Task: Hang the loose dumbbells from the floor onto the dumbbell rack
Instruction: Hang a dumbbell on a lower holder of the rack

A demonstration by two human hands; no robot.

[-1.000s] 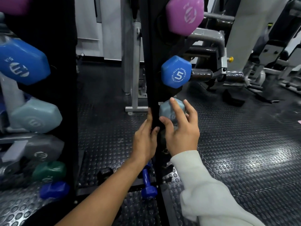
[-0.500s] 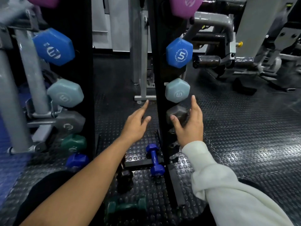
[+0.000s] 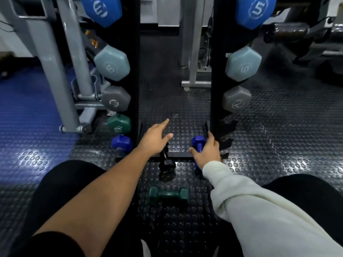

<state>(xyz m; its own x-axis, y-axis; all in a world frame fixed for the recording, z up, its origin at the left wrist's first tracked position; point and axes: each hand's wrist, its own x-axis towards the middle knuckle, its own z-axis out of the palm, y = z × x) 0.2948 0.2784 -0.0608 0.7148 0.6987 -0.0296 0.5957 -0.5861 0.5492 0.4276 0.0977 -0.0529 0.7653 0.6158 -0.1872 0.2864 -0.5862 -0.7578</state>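
Beside rack base, right hand (image 3: 207,153) fingers (image 3: 210,136) around blue dumbbell (image 3: 198,143)

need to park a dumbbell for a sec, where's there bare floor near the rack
Bare floor lies between the two black rack uprights, beyond both hands. It is crowded nearer the person: a black dumbbell under the left hand, a dark blue dumbbell under the right hand, a green dumbbell closer in.
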